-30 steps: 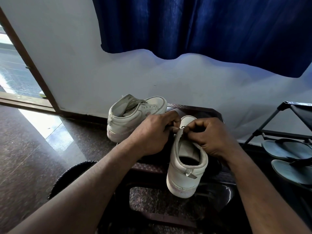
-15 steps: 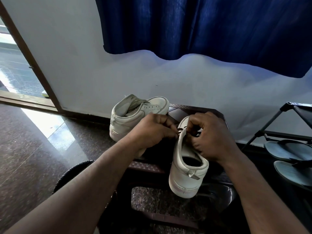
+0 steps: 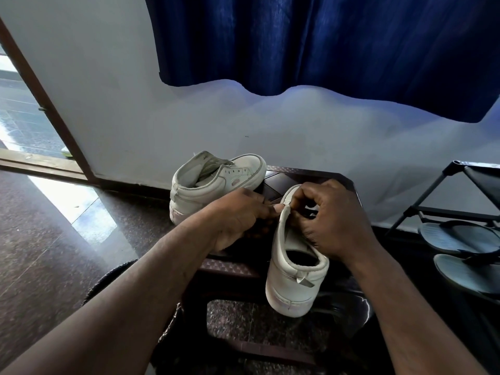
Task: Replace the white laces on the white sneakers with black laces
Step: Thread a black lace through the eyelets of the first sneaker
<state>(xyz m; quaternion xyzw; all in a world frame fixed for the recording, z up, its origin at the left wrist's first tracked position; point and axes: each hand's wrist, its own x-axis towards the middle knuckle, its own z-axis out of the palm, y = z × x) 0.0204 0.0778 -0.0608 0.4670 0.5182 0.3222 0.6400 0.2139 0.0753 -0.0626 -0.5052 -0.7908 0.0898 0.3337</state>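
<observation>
On the dark tabletop [image 3: 311, 175], the unlaced far shoe [image 3: 216, 182] sits back left and the near shoe [image 3: 292, 269] stands heel toward you. Your left hand [image 3: 238, 217], fingers curled, pinches its left eyelet edge. Your right hand [image 3: 332, 220], also curled, pinches the opposite flap. The lace is hidden beneath your fingers. Hold the flap open, feed the tip straight through one eyelet, then draw the slack evenly.

Bare forearms [image 3: 140, 288]; bare left hand [image 3: 238, 216], right hand [image 3: 334, 221].
</observation>
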